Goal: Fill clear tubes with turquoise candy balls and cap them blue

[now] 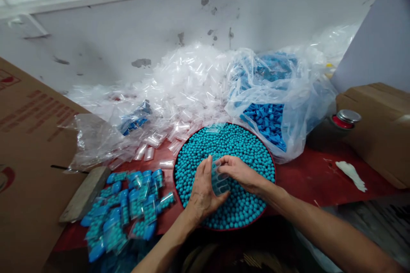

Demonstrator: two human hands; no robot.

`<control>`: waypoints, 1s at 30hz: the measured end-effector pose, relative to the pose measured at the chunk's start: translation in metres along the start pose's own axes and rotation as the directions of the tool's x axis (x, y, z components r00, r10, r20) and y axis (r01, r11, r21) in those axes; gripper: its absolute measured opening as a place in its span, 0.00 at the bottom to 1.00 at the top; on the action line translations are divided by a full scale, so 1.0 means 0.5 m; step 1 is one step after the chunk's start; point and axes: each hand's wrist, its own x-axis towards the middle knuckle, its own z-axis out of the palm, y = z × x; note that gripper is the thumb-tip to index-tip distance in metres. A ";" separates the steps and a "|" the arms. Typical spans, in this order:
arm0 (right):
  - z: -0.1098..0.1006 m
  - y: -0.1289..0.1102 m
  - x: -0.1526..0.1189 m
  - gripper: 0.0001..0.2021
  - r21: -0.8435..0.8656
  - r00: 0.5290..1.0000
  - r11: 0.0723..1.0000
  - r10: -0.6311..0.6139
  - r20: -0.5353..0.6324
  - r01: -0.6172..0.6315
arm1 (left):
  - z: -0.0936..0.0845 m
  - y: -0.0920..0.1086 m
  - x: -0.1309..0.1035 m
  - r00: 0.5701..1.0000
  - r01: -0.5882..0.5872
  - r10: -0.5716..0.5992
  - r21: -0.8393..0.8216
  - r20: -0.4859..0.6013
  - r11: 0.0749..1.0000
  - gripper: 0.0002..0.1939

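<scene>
Left hand (202,189): grip clamped on clear containers (219,184), above teal beads (230,140). Right hand (239,171): at containers' upper end, grip closure unclear. Cardboard box (35,162): red print (46,102), illegible.

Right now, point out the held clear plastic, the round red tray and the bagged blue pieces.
Clear plastic (219,182): head view, on its exposed middle.
Round red tray (229,229): head view, on its near rim.
Bagged blue pieces (266,120): head view, middle of the lower visible heap.
</scene>
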 end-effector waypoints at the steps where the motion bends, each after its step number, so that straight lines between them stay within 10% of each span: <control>1: -0.004 -0.002 0.000 0.06 -0.095 0.999 0.994 -0.045 0.003 0.045 | -0.006 0.003 0.001 1.000 0.017 -0.017 0.007 0.007 1.000 0.52; 9: -0.137 0.009 0.013 0.10 -0.753 0.754 0.595 -0.623 -0.210 0.282 | -0.080 -0.016 -0.015 0.952 0.289 -0.304 0.240 0.028 0.927 0.47; 16: -0.180 0.060 0.083 0.18 -0.576 0.754 0.802 -0.475 -0.453 0.159 | -0.059 -0.036 -0.007 0.902 0.394 -0.415 0.164 0.120 0.904 0.48; 30: -0.165 0.072 0.131 0.25 -0.092 0.795 0.988 -0.154 -0.587 0.123 | -0.018 -0.064 0.018 0.908 0.404 -0.375 -0.150 0.189 0.902 0.54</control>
